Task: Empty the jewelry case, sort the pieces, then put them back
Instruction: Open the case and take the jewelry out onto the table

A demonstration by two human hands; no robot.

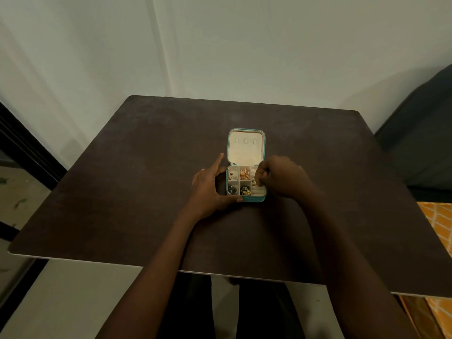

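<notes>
A small teal jewelry case [254, 199] lies open in the middle of the dark table, its cream-lined lid [245, 149] standing up at the back. Its compartments hold gold pieces [244, 173], dark beaded pieces [232, 189] and a green and yellow piece [245, 190]. My left hand [208, 189] holds the case's left side, thumb along its front edge, forefinger pointing up beside the lid. My right hand [281, 176] reaches over the right-hand ring section and its fingertips pinch a small gold piece [256, 184] there.
The dark brown table [146, 179] stands against a white wall. A dark seat [425, 133] is at the right, with an orange patterned cloth [437, 223] below it. The table's front edge runs just above my lap.
</notes>
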